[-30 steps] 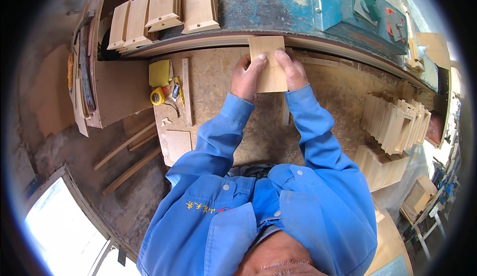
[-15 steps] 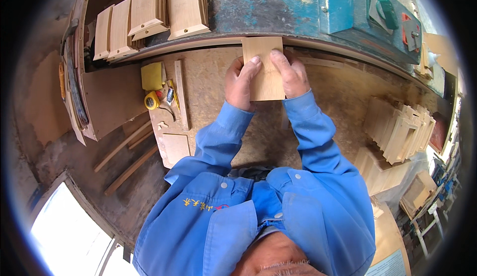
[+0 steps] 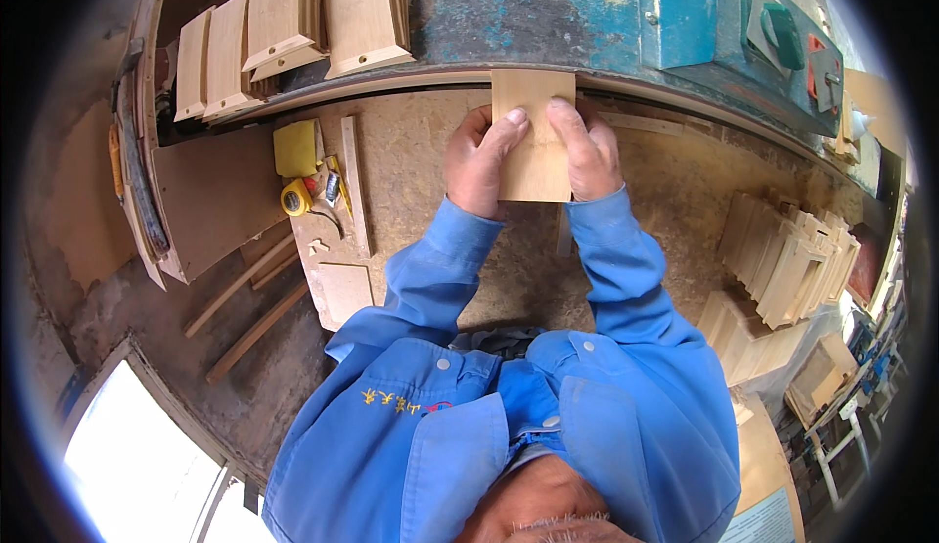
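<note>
Board [image 3: 534,169] between both hands [image 3: 476,166], thumbs [image 3: 508,129] on top

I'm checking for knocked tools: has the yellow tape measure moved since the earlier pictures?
No: judged against the worktop, the tape measure stays at its left edge, below the yellow pad; the camera's view shifted.

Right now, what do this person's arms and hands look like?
The left sleeve and right sleeve are long, blue and creased, with matching cuffs at the wrists, part of a blue jacket. The left hand and right hand are bare.
</note>
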Available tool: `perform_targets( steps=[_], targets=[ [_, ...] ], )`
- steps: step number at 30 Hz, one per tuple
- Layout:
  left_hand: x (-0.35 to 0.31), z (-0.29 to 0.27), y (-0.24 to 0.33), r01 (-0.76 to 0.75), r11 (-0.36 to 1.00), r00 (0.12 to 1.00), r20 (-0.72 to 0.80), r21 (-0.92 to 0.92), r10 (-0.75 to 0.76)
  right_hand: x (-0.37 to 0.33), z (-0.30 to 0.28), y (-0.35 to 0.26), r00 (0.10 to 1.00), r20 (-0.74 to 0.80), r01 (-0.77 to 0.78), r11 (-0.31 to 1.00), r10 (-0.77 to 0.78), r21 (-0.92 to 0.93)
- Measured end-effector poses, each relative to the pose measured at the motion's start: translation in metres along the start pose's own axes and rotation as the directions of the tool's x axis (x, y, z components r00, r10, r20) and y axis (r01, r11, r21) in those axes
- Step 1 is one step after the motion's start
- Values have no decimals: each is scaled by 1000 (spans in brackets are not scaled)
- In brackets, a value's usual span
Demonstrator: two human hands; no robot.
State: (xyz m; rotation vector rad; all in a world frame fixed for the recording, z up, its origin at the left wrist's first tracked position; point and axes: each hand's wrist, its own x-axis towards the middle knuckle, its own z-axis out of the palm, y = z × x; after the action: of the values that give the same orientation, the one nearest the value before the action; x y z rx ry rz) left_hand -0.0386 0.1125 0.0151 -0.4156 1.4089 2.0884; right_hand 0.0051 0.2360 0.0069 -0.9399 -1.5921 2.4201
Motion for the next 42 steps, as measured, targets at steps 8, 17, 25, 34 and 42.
perform_targets(
  steps=[8, 17, 25, 34, 42],
  targets=[
    [0, 2, -1, 6, 1000, 1000, -14, 1, -6, 0, -4, 0, 1000, 19, -14, 1000, 14, 0],
    [1, 7, -7, -14, 1000, 999, -32, 15, 14, 2, -11, -1, 1000, 28, -12, 1000, 12, 0],
    [-1, 5, -8, -44, 999, 999, 18, 1, 44, -2, -11, -9, 999, 21, -39, 999, 39, 3],
    [-10, 14, -16, -49, 999, 992, 115, 19, 47, -6, -29, -7, 996, -78, -49, 983, 36, -177],
    [-86, -24, 15, -339, 910, 849, 495, 239, 186, -92, -53, -20, 897, 362, 271, 963, -254, 3]
  ],
)
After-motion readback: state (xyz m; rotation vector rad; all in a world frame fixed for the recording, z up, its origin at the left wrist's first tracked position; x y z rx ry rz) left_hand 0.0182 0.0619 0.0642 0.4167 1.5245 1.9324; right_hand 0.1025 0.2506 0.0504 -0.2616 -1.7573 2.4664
